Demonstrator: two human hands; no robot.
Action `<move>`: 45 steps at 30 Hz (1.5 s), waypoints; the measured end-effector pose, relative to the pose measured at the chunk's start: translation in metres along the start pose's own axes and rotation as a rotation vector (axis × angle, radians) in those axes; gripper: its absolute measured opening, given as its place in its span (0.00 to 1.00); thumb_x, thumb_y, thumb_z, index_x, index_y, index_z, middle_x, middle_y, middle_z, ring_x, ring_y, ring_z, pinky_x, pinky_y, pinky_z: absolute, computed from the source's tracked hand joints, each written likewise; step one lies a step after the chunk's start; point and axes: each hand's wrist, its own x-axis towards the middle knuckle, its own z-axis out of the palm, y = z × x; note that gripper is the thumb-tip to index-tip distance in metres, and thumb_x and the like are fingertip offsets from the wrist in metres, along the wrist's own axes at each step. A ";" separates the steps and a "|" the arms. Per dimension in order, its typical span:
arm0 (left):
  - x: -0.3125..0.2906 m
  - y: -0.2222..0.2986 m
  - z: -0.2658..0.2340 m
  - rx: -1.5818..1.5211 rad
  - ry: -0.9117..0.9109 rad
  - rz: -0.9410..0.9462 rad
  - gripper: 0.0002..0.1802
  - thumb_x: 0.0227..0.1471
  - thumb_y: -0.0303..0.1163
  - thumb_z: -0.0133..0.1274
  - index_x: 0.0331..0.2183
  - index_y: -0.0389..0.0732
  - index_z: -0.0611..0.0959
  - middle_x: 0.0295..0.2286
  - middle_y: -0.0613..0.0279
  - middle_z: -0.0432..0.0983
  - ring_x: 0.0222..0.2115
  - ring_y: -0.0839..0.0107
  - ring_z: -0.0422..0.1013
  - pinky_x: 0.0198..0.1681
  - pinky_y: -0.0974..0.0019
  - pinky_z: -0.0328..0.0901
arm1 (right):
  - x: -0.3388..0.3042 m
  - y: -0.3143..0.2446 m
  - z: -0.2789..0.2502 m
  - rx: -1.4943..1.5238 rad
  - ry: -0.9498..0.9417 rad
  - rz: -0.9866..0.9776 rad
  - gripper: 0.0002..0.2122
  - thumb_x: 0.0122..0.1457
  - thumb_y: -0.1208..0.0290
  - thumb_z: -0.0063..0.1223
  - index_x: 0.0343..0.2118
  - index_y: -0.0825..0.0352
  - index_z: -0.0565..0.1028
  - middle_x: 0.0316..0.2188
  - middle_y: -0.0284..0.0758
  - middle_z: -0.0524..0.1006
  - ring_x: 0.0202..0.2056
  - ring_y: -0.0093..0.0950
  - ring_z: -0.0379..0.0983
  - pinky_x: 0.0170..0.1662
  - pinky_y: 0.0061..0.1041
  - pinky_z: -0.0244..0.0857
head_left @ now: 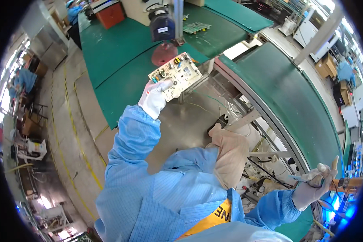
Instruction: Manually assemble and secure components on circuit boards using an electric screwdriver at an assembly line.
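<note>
My left hand (pixel 154 97), in a white glove, grips the lower left edge of a printed circuit board (pixel 183 74). The pale board is tilted, with its components facing up, and is held in the air by the green-topped bench (pixel 129 74). At the far right, my right hand (pixel 315 183) is raised beside the green conveyor belt (pixel 286 84). It is gloved, with a beige cover on one finger that points up. The other fingers are curled, and a thin pale-blue thing shows beside them. What they hold, if anything, I cannot make out.
A dark blue device (pixel 162 28) hangs on a metal post, above a translucent red round thing (pixel 164 54). Another circuit board (pixel 196 27) lies farther back on the bench. A red bin (pixel 110 16) stands at the far left. Cables and metal framing lie beneath the conveyor.
</note>
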 end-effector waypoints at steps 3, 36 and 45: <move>0.006 0.007 -0.022 -0.004 0.088 -0.003 0.17 0.51 0.28 0.55 0.43 0.30 0.78 0.38 0.55 0.78 0.37 0.67 0.76 0.41 0.68 0.71 | 0.009 0.006 -0.010 0.145 -0.042 0.013 0.25 0.65 0.60 0.38 0.59 0.70 0.58 0.30 0.32 0.72 0.18 0.15 0.61 0.15 0.11 0.51; 0.037 0.040 -0.033 -0.351 0.222 -0.010 0.11 0.53 0.31 0.53 0.38 0.35 0.76 0.36 0.51 0.78 0.32 0.57 0.77 0.29 0.58 0.76 | 0.011 0.010 -0.015 0.073 -0.001 -0.014 0.23 0.65 0.59 0.40 0.53 0.76 0.64 0.25 0.32 0.67 0.16 0.14 0.55 0.14 0.11 0.48; 0.051 0.042 -0.031 -0.410 0.274 0.058 0.11 0.53 0.30 0.54 0.38 0.35 0.75 0.35 0.52 0.77 0.31 0.56 0.77 0.30 0.55 0.76 | 0.010 0.009 -0.009 0.048 0.051 -0.016 0.22 0.66 0.58 0.38 0.51 0.75 0.66 0.26 0.32 0.67 0.18 0.13 0.57 0.13 0.07 0.48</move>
